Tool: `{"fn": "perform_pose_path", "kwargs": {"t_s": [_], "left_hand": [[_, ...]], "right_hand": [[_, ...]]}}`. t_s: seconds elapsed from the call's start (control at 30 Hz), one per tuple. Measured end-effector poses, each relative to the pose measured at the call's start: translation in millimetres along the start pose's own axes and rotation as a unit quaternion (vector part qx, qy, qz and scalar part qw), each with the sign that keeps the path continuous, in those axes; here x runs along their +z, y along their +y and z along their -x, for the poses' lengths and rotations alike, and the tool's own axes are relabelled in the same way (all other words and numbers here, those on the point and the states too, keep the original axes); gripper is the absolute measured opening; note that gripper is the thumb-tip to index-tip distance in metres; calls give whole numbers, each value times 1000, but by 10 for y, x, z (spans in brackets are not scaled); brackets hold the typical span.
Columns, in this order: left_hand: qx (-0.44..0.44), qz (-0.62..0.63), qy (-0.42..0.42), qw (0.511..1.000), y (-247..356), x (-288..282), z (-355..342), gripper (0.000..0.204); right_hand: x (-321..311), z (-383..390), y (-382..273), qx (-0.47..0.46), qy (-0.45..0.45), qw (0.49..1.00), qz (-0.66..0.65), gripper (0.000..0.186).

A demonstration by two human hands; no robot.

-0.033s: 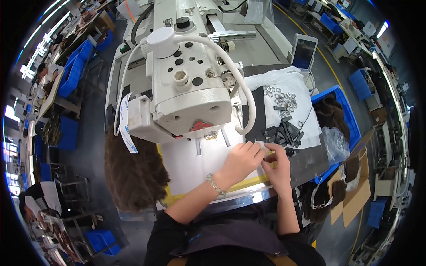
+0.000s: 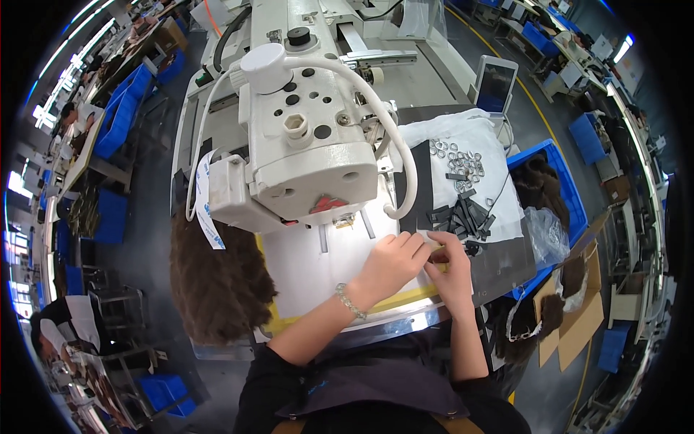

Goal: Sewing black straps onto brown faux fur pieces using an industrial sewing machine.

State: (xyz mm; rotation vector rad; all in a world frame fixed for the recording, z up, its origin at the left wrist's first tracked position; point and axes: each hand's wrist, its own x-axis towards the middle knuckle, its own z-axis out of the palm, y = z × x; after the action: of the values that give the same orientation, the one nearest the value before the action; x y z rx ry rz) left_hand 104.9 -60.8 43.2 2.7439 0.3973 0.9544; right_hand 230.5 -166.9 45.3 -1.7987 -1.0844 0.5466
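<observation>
My left hand (image 2: 394, 264), with a beaded bracelet on the wrist, has curled fingers meeting those of my right hand (image 2: 448, 267) over the front right of the white work plate (image 2: 296, 282) with yellow edging. Both hands pinch at something small, largely hidden by the fingers. Above them is the white sewing machine head (image 2: 311, 181). Just beyond my fingers, a white sheet (image 2: 506, 210) carries several black strips (image 2: 463, 213) and several metal rings (image 2: 455, 159). A black sheet (image 2: 416, 188) lies beside it, and brown fur (image 2: 213, 282) is heaped left of the plate.
A small screen (image 2: 494, 85) stands at the back right. A blue bin (image 2: 578, 210) holds fur and plastic, with an open cardboard box (image 2: 589, 311) below it. Co-workers (image 2: 58, 333) sit at benches on the left.
</observation>
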Motion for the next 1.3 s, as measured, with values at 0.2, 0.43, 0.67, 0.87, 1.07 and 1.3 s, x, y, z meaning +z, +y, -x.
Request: {"fn": "perform_pose_path", "kwargs": {"t_s": [0.2,0.43,0.67,0.87,1.07,1.3], "left_hand": [[5,-1,14,1000,-53,-88,150,18],[50,-14,23,998,-144,-205,286,18],[73,-60,-13,995,-224,-231,490,20],[80,-104,-46,990,-286,-165,634,19],[53,-154,-54,985,-434,-218,576,18],[-15,-166,-94,981,-669,-241,566,18]], "right_hand": [[125,-357,61,-153,-117,981,13,39],[264,-641,-10,-193,-188,963,13,42],[498,-881,105,-226,-285,931,0,37],[651,-929,137,-214,-263,939,48,36],[600,-926,152,-227,-184,956,9,35],[579,-897,148,-192,-170,966,-13,30]]}}
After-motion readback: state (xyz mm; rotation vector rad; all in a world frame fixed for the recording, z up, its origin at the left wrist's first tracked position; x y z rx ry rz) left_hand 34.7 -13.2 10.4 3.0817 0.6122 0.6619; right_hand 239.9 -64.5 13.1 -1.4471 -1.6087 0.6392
